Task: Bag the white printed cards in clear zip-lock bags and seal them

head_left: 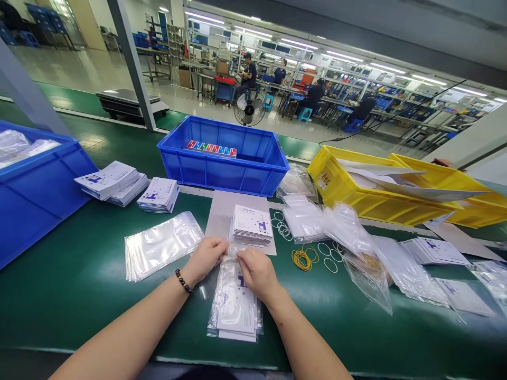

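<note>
Both my hands pinch the top end of a clear plastic bag [235, 316] that lies on the green table, a white printed booklet inside it. My left hand [208, 258], with a dark bead bracelet at the wrist, grips the bag's upper left. Closed on the upper right is my right hand [259, 272], partly covering the booklet's print. Other bagged booklets seem to lie beneath. Just beyond my hands, a stack of booklets [251, 221] rests on a grey card sheet [217, 211]. Left of my left hand is a fanned pile of clear bags [162, 243].
A blue bin [222, 171] stands behind the card, another blue bin [35, 184] at far left. Booklet stacks [158, 194] sit between them. Rubber bands [301, 259] and filled bags [352, 232] lie right, before yellow bins [380, 200]. People sit at far benches.
</note>
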A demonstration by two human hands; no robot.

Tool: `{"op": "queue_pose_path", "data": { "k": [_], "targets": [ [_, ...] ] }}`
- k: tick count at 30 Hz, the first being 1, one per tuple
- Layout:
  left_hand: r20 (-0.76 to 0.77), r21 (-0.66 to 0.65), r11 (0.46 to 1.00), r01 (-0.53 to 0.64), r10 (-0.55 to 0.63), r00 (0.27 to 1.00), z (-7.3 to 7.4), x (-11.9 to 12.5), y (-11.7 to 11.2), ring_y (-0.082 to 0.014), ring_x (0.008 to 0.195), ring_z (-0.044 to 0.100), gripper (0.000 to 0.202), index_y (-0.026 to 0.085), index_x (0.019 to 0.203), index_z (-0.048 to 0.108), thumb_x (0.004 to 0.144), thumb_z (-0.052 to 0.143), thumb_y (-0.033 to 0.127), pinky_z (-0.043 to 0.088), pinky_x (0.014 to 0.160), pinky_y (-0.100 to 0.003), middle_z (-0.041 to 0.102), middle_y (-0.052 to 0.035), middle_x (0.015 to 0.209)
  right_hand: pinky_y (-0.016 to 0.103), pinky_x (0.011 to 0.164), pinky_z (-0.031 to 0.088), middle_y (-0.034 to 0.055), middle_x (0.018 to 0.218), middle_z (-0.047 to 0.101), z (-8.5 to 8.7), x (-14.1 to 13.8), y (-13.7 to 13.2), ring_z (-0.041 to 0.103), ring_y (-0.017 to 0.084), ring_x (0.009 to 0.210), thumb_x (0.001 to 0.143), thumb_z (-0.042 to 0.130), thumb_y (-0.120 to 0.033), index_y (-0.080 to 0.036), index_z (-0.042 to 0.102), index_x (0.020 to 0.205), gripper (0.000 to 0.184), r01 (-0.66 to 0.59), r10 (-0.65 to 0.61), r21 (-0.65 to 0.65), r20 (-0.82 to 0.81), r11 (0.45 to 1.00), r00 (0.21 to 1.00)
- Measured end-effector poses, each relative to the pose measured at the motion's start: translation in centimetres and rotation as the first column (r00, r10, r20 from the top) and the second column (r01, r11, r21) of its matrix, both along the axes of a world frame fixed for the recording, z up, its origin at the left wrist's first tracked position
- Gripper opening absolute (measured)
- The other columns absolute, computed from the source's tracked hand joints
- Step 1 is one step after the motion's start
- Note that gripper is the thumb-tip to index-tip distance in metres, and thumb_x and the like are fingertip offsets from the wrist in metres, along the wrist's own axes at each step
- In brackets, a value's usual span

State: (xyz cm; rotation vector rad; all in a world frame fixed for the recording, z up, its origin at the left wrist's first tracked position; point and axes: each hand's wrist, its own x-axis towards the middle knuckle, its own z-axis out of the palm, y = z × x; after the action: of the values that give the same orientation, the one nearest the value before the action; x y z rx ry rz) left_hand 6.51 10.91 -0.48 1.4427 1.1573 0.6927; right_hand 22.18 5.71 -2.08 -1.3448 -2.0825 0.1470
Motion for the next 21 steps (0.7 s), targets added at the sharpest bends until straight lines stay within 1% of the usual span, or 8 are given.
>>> {"op": "queue_pose_path", "data": {
  "k": [3, 6, 9, 11, 13, 15, 18, 21],
  "targets": [
    [-0.079, 0.418, 0.902, 0.108, -0.082, 0.993, 0.8, -0.7, -0.1, -0.0179, 0.08, 0.052, 0.016, 0.019, 0.072, 0.056, 0.077, 0.044, 0.029, 0.04, 0.072, -0.028, 0.059, -0.0032, 0.075, 0.025, 0.06, 0.043, 0.0033, 0.068, 0.059, 0.5, 0.8, 0.1, 0.055, 0.015, 0.063, 0.086, 0.038, -0.018, -0.019, 0.06, 0.082, 0.023, -0.078, 0.049, -0.153, -0.186, 0.985, 0.981],
    [-0.285, 0.516, 0.758, 0.399, -0.287, 0.915, 1.5, -1.2, -0.3, -0.0198, 0.087, 0.051, 0.013, 0.02, 0.077, 0.059, 0.076, 0.047, 0.02, 0.038, 0.08, -0.031, 0.06, -0.0047, 0.082, 0.024, 0.059, 0.044, 0.0009, 0.067, 0.06, 1.3, 1.9, 0.1, 0.055, 0.013, 0.062, 0.084, 0.042, -0.019, -0.02, 0.059, 0.075, 0.02, -0.175, 0.081, -0.308, -0.297, 0.935, 0.951],
    [-0.42, 0.4, 0.789, 0.468, -0.296, 0.858, 1.9, -1.5, -0.1, -0.018, 0.072, 0.051, 0.015, 0.018, 0.064, 0.056, 0.076, 0.048, 0.024, 0.039, 0.069, -0.03, 0.056, -0.0039, 0.071, 0.022, 0.052, 0.04, -0.0022, 0.055, 0.051, 1.9, 2.8, 0.0, 0.049, 0.011, 0.052, 0.08, 0.049, -0.024, -0.019, 0.053, 0.058, 0.023, -0.19, 0.074, -0.371, -0.306, 0.909, 0.949],
    [-0.426, 0.348, 0.816, 0.461, -0.3, 0.854, 2.0, -1.6, 0.0, -0.0169, 0.068, 0.05, 0.018, 0.018, 0.062, 0.054, 0.076, 0.046, 0.026, 0.038, 0.066, -0.028, 0.055, -0.0028, 0.069, 0.025, 0.056, 0.043, -0.0003, 0.06, 0.051, 1.8, 3.1, 0.0, 0.05, 0.012, 0.057, 0.08, 0.051, -0.028, -0.019, 0.052, 0.054, 0.027, -0.132, 0.047, -0.264, -0.305, 0.955, 0.951],
    [-0.388, 0.306, 0.83, 0.467, -0.339, 0.857, 1.8, -1.6, 0.2, -0.0155, 0.065, 0.049, 0.02, 0.018, 0.062, 0.052, 0.078, 0.042, 0.025, 0.037, 0.063, -0.026, 0.054, -0.0013, 0.067, 0.033, 0.074, 0.045, 0.006, 0.083, 0.057, 1.4, 3.2, 0.2, 0.056, 0.018, 0.081, 0.079, 0.052, -0.031, -0.018, 0.061, 0.064, 0.021, 0.008, -0.03, -0.077, -0.281, 0.997, 0.959],
    [-0.34, 0.257, 0.847, 0.465, -0.372, 0.864, 1.6, -1.6, 0.3, -0.0142, 0.061, 0.048, 0.022, 0.019, 0.061, 0.05, 0.079, 0.04, 0.025, 0.035, 0.059, -0.024, 0.053, 0.0004, 0.063, 0.046, 0.094, 0.035, 0.0105, 0.116, 0.049, 0.6, 3.4, 0.6, 0.045, 0.027, 0.113, 0.079, 0.054, -0.034, -0.02, 0.066, 0.088, 0.02, 0.184, -0.169, 0.042, -0.247, 0.982, 0.954],
    [-0.272, 0.186, 0.872, 0.452, -0.397, 0.877, 1.4, -1.5, 0.2, -0.0128, 0.057, 0.046, 0.022, 0.019, 0.06, 0.049, 0.078, 0.04, 0.028, 0.034, 0.055, -0.023, 0.052, 0.0021, 0.06, 0.057, 0.102, 0.021, 0.0084, 0.14, 0.03, -1.0, 3.8, 1.5, 0.02, 0.033, 0.131, 0.078, 0.056, -0.042, -0.027, 0.058, 0.114, 0.04, 0.322, -0.332, -0.084, -0.249, 0.943, 0.91],
    [-0.242, 0.163, 0.888, 0.431, -0.387, 0.89, 1.4, -1.4, 0.1, -0.0128, 0.058, 0.047, 0.021, 0.018, 0.061, 0.051, 0.077, 0.042, 0.029, 0.034, 0.055, -0.022, 0.053, 0.0022, 0.06, 0.055, 0.103, 0.023, 0.0094, 0.139, 0.034, -2.2, 4.5, 2.2, 0.023, 0.03, 0.132, 0.08, 0.049, -0.05, -0.026, 0.052, 0.123, 0.05, 0.283, -0.404, -0.331, -0.389, 0.9, 0.828]
  ]
}}
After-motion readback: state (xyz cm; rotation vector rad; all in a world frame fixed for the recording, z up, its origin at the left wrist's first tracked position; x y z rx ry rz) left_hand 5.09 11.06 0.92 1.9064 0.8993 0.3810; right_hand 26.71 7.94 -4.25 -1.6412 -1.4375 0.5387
